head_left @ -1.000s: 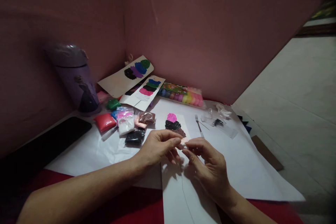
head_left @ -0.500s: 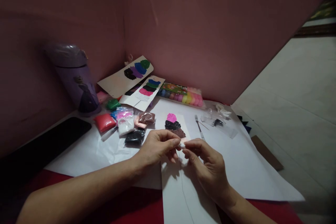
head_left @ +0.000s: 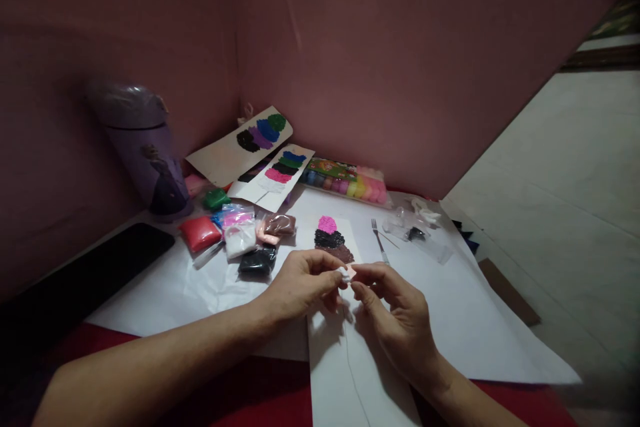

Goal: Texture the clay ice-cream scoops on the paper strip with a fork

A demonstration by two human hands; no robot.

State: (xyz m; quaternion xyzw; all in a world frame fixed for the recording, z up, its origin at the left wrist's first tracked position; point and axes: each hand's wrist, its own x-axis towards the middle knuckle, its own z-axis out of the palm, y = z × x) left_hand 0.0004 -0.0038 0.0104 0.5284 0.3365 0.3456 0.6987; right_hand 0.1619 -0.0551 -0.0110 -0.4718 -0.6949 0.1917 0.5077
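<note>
A small lump of white clay [head_left: 345, 274] is pinched between the thumb and index finger of my left hand [head_left: 305, 280]. My right hand [head_left: 395, 307] is close against its other side, thumb and index fingertip curled at the lump; whether they grip it is hard to make out. Both hands hover over a white card strip [head_left: 330, 373] with a drawn line down it. On the card's upper part are textured clay patches in pink [head_left: 327, 225], black [head_left: 329, 239] and brown [head_left: 342, 253]. A pale peach patch beneath is mostly hidden by my fingers.
Bagged clay in red [head_left: 201, 233], white [head_left: 240, 240], black [head_left: 257, 262] and brown [head_left: 280, 225] lies left. A fork [head_left: 379, 240] and clear wrappers [head_left: 425, 240] lie right. Behind are two decorated cards [head_left: 274, 180], a clay pack [head_left: 345, 180] and a purple tumbler [head_left: 150, 160].
My fingertips have drawn slightly apart, and more of the white clay shows at my left fingertips. The other things have not moved.
</note>
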